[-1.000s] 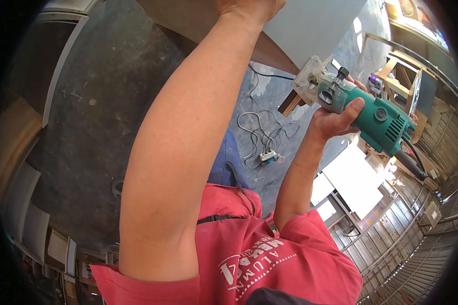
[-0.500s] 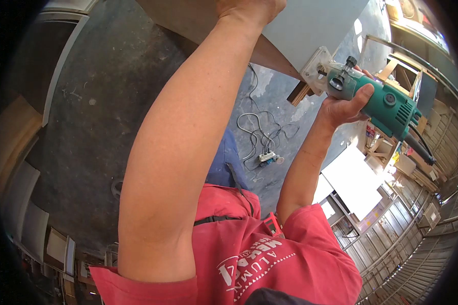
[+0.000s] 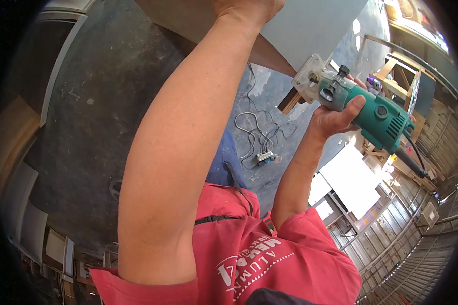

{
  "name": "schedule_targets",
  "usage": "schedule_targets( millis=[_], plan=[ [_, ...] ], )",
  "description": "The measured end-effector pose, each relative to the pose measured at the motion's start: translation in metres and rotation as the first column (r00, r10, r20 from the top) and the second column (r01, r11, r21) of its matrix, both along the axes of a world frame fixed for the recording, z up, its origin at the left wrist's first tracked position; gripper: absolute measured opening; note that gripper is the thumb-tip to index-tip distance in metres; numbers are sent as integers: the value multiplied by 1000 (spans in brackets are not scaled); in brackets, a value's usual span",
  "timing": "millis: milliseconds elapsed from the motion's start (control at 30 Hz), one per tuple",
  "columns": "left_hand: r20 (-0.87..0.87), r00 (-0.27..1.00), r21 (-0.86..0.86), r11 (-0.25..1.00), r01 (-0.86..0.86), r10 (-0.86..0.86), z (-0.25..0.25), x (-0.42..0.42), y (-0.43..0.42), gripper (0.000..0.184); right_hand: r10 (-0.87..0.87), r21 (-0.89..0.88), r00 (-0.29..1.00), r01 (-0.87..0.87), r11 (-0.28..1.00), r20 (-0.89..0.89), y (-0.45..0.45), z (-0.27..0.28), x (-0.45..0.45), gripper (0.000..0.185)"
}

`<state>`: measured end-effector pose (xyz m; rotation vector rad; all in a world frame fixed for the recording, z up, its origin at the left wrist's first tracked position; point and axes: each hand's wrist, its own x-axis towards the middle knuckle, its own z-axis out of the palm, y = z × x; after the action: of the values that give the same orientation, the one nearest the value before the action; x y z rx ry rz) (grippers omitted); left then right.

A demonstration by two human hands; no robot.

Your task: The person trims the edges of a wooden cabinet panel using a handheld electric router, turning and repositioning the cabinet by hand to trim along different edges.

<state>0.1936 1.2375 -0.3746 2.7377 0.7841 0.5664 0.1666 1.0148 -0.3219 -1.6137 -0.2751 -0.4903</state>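
Observation:
My right hand point(image 3: 336, 119) is wrapped round a green trim router point(image 3: 379, 114), thumb on the near side and fingers behind its body. The router's clear base plate point(image 3: 306, 80) is at the near corner of a large grey panel point(image 3: 310, 30); I cannot tell whether the bit touches it. Beneath the base, a short layered piece of wood point(image 3: 291, 100) sticks out. At the top edge of the view, my left hand point(image 3: 250, 7) is over the panel, its fingers cut off by the frame.
A coiled cable and power strip point(image 3: 264, 156) lie on the stained concrete floor point(image 3: 102, 101). Wooden frames point(image 3: 402, 76) stand at the right, with a white board point(image 3: 351, 178) below them. Cabinet pieces point(image 3: 58, 249) line the left side.
My right hand and the router have shifted slightly left and down along the panel's corner. My left arm has barely moved.

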Motion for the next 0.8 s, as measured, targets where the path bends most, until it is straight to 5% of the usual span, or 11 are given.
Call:
schedule_targets(
  millis=[800],
  plan=[
    [-92, 995, -12, 1000, 26, -27, 11, -27, -4, 57, 9, 14, 1000, -9, 1000, 18, -1, -4, -3, 58]
  ],
)
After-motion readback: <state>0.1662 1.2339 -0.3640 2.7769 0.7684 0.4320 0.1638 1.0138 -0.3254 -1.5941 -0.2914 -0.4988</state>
